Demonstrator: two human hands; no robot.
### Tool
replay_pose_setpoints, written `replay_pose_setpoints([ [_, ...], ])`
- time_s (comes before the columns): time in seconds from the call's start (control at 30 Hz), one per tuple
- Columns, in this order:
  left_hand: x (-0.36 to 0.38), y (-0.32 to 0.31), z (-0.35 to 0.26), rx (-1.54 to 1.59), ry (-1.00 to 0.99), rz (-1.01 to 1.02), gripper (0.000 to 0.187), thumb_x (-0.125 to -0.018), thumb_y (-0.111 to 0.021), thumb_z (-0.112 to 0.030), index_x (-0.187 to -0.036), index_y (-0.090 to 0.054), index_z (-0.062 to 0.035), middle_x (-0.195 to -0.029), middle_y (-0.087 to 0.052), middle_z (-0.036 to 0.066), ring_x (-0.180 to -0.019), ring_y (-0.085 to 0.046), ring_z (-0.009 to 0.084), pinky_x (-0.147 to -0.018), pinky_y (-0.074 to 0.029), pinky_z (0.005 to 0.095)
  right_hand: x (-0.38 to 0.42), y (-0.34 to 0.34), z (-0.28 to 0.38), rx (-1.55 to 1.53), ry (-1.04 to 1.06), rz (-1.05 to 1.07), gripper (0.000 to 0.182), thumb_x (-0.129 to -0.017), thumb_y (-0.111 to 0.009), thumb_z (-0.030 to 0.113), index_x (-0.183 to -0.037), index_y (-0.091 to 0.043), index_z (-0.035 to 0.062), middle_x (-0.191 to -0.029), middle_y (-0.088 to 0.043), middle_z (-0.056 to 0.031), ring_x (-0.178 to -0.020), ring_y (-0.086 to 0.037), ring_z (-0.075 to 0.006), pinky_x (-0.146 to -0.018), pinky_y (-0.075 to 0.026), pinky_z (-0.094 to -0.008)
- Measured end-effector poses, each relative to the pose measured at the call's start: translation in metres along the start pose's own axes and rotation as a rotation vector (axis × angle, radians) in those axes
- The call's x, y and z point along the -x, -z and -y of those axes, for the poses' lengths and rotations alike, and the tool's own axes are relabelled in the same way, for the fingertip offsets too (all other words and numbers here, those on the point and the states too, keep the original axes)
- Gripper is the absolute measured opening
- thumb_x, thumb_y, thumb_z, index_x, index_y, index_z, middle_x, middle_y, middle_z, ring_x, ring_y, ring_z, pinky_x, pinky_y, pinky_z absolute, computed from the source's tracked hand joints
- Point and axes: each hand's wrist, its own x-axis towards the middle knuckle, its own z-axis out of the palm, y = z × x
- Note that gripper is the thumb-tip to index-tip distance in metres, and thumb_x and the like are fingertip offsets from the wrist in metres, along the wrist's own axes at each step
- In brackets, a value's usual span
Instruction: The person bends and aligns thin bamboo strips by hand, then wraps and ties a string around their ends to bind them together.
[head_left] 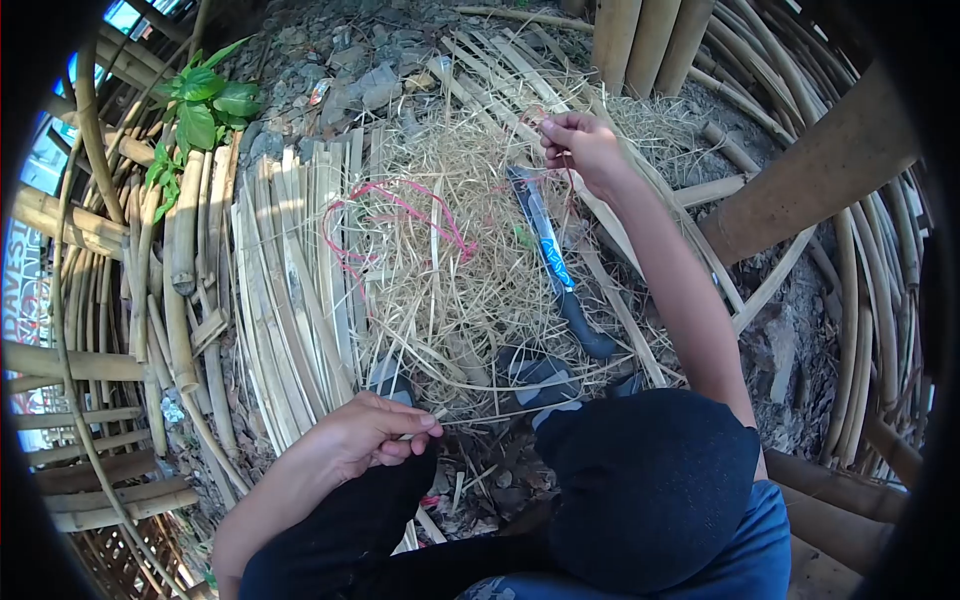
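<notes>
Bright, even daylight falls from about 11 o'clock; shadows are soft and short. Focus is sharp in the centre. Strong fisheye bending curves everything toward the rim, with black vignette at all corners.

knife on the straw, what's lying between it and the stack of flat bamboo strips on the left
In the head view, between the knife and the bamboo strips lie a pile of loose straw and a tangled pink string on it.

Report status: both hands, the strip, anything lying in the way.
Left hand pinches near end of thin bamboo strip. Right hand pinched up high; strip's far end not traceable. Knife and pink string lie on shavings between.
</notes>
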Motion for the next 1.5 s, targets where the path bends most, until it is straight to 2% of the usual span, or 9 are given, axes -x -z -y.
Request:
replay_pose_setpoints([
  [0.37,0.055,-0.025,-0.061,-0.018,-0.377,-0.097,0.017,-0.088,-0.058,-0.005,-0.092,-0.062,0.0103,-0.069,-0.059,0.009,-0.046,-0.038,0.0049,-0.039,-0.026,0.0183,0.144,-0.018,0.258,0.044,1.119,0.139,0.014,-0.095,-0.049,0.006,-0.09,-0.059,-0.0025,-0.054,-0.043,0.0047,-0.039,-0.03,-0.0018,-0.033,-0.024,-0.0153],
  [0.53,0.097,-0.038,-0.08,-0.118,-0.5,-0.138,0.016,-0.088,-0.057,-0.004,-0.091,-0.06,0.0109,-0.068,-0.06,0.009,-0.047,-0.038,0.0054,-0.039,-0.026,0.0186,0.171,-0.044,0.267,0.666,1.362,0.199,0.014,-0.092,-0.058,0.014,-0.09,-0.064,0.0015,-0.07,-0.061,-0.0039,-0.052,-0.049,-0.0097,-0.046,-0.036,-0.0281],
  [0.6,0.11,-0.037,-0.076,-0.114,-0.522,-0.143,0.016,-0.088,-0.057,-0.004,-0.091,-0.061,0.0113,-0.067,-0.06,0.009,-0.046,-0.038,0.0055,-0.038,-0.026,0.0189,0.19,-0.053,0.277,1.541,0.901,0.444,0.018,-0.088,-0.06,0.012,-0.082,-0.065,-0.0034,-0.061,-0.057,-0.0098,-0.051,-0.05,-0.0165,-0.051,-0.041,-0.0305],
  [0.67,0.12,-0.04,-0.073,-0.099,-0.543,-0.107,0.017,-0.088,-0.058,-0.005,-0.092,-0.061,0.0115,-0.067,-0.06,0.01,-0.045,-0.038,0.0055,-0.038,-0.025,0.0192,0.18,-0.051,0.26,1.475,1.053,0.478,0.02,-0.086,-0.06,0.014,-0.078,-0.064,-0.0038,-0.057,-0.054,-0.0139,-0.053,-0.053,-0.0239,-0.054,-0.043,-0.0357],
  [0.8,0.127,-0.049,-0.06,-0.045,-0.589,-0.032,0.019,-0.09,-0.059,-0.009,-0.091,-0.063,0.0092,-0.068,-0.061,0.01,-0.043,-0.034,0.0033,-0.038,-0.022,0.0184,0.194,-0.072,0.242,1.094,0.574,0.668,0.022,-0.088,-0.059,0.016,-0.081,-0.064,-0.0039,-0.056,-0.054,-0.0114,-0.051,-0.051,-0.0185,-0.054,-0.042,-0.0343],
  [1.1,0.133,-0.055,-0.049,-0.051,-0.644,0.002,0.019,-0.091,-0.057,-0.009,-0.094,-0.063,0.0085,-0.073,-0.064,0.012,-0.045,-0.037,0.0034,-0.039,-0.024,0.0181,0.189,-0.078,0.164,0.459,0.368,0.825,0.017,-0.088,-0.058,0.01,-0.094,-0.061,-0.0054,-0.068,-0.064,-0.0091,-0.065,-0.063,-0.014,-0.062,-0.048,-0.0283],
  [1.2,0.133,-0.055,-0.046,-0.041,-0.627,0.009,0.019,-0.091,-0.057,-0.009,-0.094,-0.063,0.0083,-0.073,-0.064,0.013,-0.044,-0.037,0.0036,-0.038,-0.024,0.0183,0.184,-0.066,0.172,0.668,0.308,0.767,0.014,-0.088,-0.06,0.008,-0.097,-0.06,-0.0027,-0.08,-0.068,-0.0081,-0.073,-0.064,-0.014,-0.066,-0.049,-0.0275],
  [1.37,0.131,-0.051,-0.043,-0.039,-0.645,-0.001,0.019,-0.09,-0.057,-0.009,-0.092,-0.064,0.0083,-0.071,-0.064,0.013,-0.042,-0.035,0.0034,-0.038,-0.023,0.0184,0.149,-0.028,0.124,1.439,-0.082,1.277,0.024,-0.084,-0.064,0.018,-0.101,-0.063,0.0008,-0.089,-0.07,-0.0103,-0.081,-0.067,-0.0212,-0.07,-0.05,-0.0323],
  [1.5,0.128,-0.049,-0.046,-0.011,-0.63,-0.029,0.019,-0.09,-0.057,-0.009,-0.092,-0.064,0.0085,-0.071,-0.064,0.014,-0.042,-0.034,0.003,-0.038,-0.022,0.0185,0.13,-0.003,0.097,1.567,0.028,1.194,0.028,-0.084,-0.064,0.026,-0.1,-0.066,0.0024,-0.091,-0.069,-0.0131,-0.087,-0.065,-0.0253,-0.074,-0.049,-0.0356],
])
